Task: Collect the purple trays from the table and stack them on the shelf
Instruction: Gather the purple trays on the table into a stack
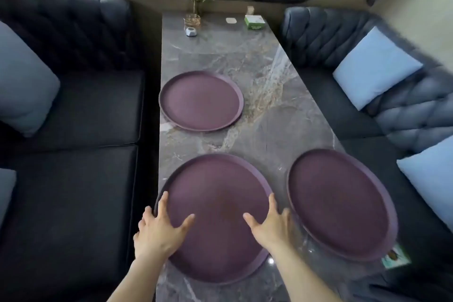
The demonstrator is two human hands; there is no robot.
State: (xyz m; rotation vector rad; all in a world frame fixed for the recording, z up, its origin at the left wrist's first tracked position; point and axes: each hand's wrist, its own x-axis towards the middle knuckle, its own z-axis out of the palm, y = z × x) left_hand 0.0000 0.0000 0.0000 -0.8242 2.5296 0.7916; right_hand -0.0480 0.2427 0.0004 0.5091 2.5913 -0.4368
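Three round purple trays lie flat on a grey marble table [257, 68]. The near tray [215, 186] is right in front of me. My left hand [159, 230] rests over its left rim, fingers spread and thumb on the tray's face. On the tray's right rim lies my right hand [269, 225], spread the same way. Neither hand has closed around the rim. A second tray [340, 203] sits to the right, near the table's edge. The far tray [201, 100] lies further back on the left. No shelf is in view.
Dark tufted sofas flank the table, with pale cushions [375, 68] on the right one. At the table's far end stand a small plant in a glass [193, 12], a small white object [191, 31] and a green tissue box [255, 22]. A printed card [394, 257] pokes out beneath the right tray.
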